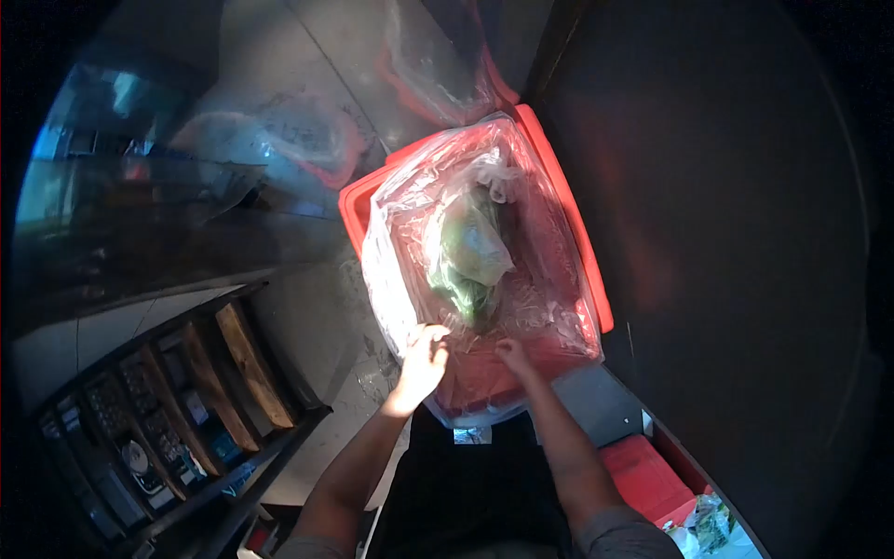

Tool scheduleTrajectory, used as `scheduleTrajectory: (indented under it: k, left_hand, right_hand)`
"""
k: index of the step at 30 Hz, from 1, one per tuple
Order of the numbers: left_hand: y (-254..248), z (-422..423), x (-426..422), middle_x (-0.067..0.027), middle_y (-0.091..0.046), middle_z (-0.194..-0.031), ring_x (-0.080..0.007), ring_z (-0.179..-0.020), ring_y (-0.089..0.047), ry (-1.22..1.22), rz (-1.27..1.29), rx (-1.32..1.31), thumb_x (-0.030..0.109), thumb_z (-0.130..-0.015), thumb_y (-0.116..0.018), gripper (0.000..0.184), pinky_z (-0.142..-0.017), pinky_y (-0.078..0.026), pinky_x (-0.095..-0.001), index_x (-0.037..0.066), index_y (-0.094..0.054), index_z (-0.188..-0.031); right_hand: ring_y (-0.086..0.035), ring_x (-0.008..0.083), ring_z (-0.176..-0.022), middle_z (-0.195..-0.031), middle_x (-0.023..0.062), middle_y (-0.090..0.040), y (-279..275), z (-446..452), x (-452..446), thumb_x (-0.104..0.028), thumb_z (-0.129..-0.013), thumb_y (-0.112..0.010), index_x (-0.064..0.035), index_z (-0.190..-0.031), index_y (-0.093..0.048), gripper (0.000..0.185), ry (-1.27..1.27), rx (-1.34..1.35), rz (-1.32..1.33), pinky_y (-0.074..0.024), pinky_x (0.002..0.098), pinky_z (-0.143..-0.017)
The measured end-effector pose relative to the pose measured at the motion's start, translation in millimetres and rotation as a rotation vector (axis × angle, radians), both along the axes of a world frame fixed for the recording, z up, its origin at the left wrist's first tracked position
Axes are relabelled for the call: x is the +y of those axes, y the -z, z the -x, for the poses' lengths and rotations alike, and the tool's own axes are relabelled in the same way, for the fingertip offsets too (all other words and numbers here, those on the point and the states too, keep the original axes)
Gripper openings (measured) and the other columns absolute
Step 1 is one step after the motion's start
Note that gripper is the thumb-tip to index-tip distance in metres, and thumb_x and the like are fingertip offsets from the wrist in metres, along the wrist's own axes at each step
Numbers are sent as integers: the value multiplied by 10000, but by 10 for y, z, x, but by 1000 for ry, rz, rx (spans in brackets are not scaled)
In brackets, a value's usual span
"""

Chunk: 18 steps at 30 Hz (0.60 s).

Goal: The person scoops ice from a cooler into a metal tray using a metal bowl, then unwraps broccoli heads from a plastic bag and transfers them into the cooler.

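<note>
A red bin [575, 224] stands in the middle of the view, lined with a large clear plastic bag [400, 252] whose edge hangs over the rim. Inside lies a knotted clear bag [470, 242] with something green in it. At the bin's near left edge, my left hand [425, 365] is closed on the liner, brightly lit. Further right, my right hand [511, 354] has its fingers pinched at the liner's near part, close to the green bundle's lower end. Both hands are below the knotted bag and do not touch it.
Dark shelving with wooden slats [200, 391] and small items stands at lower left. A dark panel [726, 233] rises on the right. At lower right are a red box [647, 480] and a container with leafy greens [712, 526]. A reflective surface [140, 224] is at left.
</note>
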<state>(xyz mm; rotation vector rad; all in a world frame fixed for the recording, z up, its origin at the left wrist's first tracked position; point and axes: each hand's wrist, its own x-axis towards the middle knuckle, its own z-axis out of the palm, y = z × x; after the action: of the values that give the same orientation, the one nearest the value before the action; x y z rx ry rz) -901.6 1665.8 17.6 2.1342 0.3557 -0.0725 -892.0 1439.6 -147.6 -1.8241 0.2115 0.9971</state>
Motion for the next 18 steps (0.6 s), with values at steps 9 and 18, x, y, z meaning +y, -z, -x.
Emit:
scheduleTrajectory:
  k: [9,18]
  left_hand:
    - [1385,-1329,-220,-205,-331,-1279,-335,-1133,-398,521,-898,-26,178,-709,-619,593,-883,-406,-394,125,-403,-1259]
    - [1342,-1468,-74,14,-453,-634,-91,-554,-409,-75,480,233,273,-920,-404,302,-494,-332,-231,14,-521,-817]
  right_hand:
    - [-532,332,-978,-1022,200,-557,1717,300,337,-159,-648,-669,22,-1094,-483,516,-134,43,461,-429,372,-821]
    - [-613,277,-743,-737,147,-629,1806,237,407,-161,-592,-745,21,-843,-619,335,339,-176,356,-475,354,-673]
